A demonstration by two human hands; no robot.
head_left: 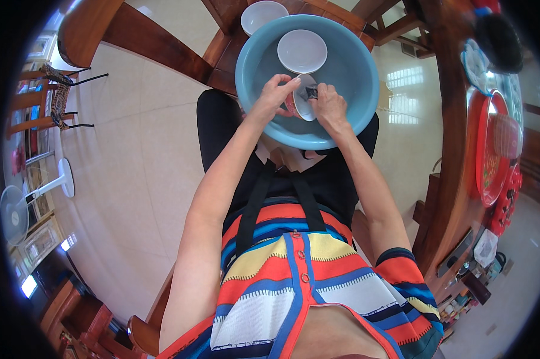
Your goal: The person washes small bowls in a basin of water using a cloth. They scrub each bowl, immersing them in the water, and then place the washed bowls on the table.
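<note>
My left hand [275, 97] grips a small bowl [304, 110] by its rim, with a reddish pattern on its outside. The bowl is tipped on its side, its white inside facing my right hand [329, 107]. That hand is closed on a dark and grey cloth [311, 92] pressed against the bowl's inside; the cloth is partly hidden by the fingers. Both hands are over the near half of a round light-blue basin [349, 51]. Inside the basin, beyond my hands, sits a white bowl [301, 52]. Another white bowl [263, 16] stands outside the basin's far left rim.
Brown wooden furniture [220, 52] supports the basin, close to my knees. Along the right runs a wooden table [446, 161] bearing a red tray [484, 149] and other items. A white fan [14, 214] and a chair with a patterned cloth [58, 96] stand at the far left.
</note>
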